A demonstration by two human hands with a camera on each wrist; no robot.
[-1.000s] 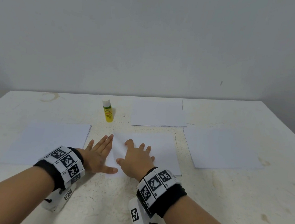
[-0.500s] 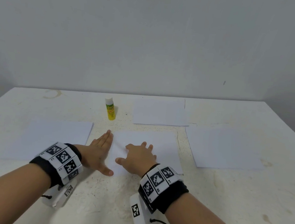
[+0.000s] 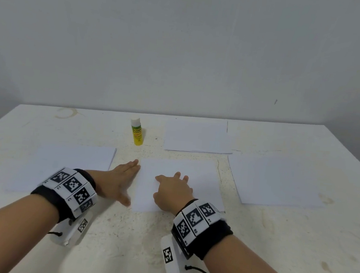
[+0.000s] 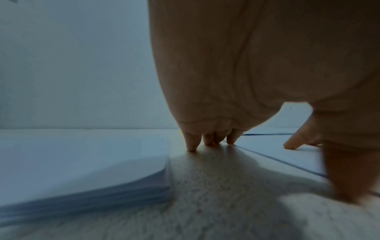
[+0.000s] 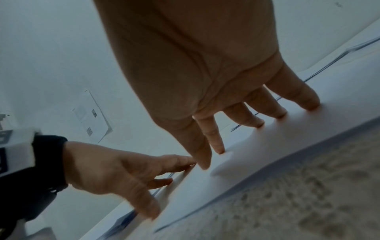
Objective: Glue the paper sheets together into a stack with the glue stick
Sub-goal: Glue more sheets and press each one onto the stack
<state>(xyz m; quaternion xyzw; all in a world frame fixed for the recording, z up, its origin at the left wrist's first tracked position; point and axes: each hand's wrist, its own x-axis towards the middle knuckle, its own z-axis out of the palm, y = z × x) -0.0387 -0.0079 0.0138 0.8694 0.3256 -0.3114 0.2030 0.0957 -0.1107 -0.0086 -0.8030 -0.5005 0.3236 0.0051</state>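
A white paper sheet [image 3: 199, 181] lies in the middle of the table in front of me. My right hand [image 3: 172, 190] rests on it, its fingers [image 5: 255, 121] spread and pressing down on the paper [image 5: 236, 175]. My left hand [image 3: 120, 181] lies flat on the table beside the sheet's left edge, fingers straight and together, fingertips [image 4: 192, 148] touching the tabletop. A yellow glue stick [image 3: 136, 132] with a white cap stands upright behind the sheet, apart from both hands. A thicker paper stack [image 3: 63, 165] sits to the left, with its layered edge [image 4: 123, 191] in the left wrist view.
Two more white sheets lie on the white speckled table [image 3: 274, 242]: one at the back [image 3: 196, 135], one on the right [image 3: 275, 181]. A plain wall rises behind the table. The table's front edge runs just below my forearms.
My left hand has slid left off the middle sheet onto the bare table at its edge. My right hand has shifted slightly forward on the sheet.
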